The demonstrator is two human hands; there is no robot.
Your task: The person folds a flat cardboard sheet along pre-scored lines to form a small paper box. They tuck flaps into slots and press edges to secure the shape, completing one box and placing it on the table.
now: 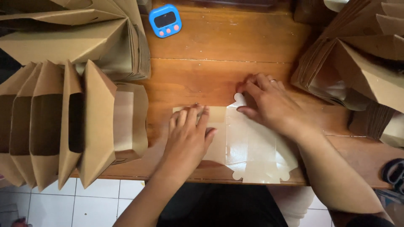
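Bare table (219,46) lay open beyond the hands; folded boxes (63,122) crowded the left, stacked cartons (357,63) the right, a blue timer (165,20) behind.
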